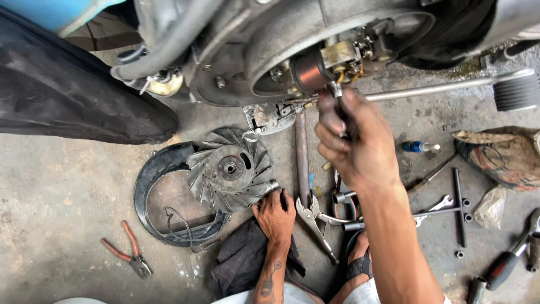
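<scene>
Concrete floor (67,191), pliers (126,250), fan flywheel (228,169), wrenches (444,202)

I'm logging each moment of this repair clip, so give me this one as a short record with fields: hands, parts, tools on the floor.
right hand: grip closed on a dark-handled tool, tip at the copper coil in the open engine housing
left hand: resting on the floor at the edge of the finned flywheel
floor tools: locking pliers, orange-handled pliers, cross wrench
other: dark rag under the left wrist
</scene>
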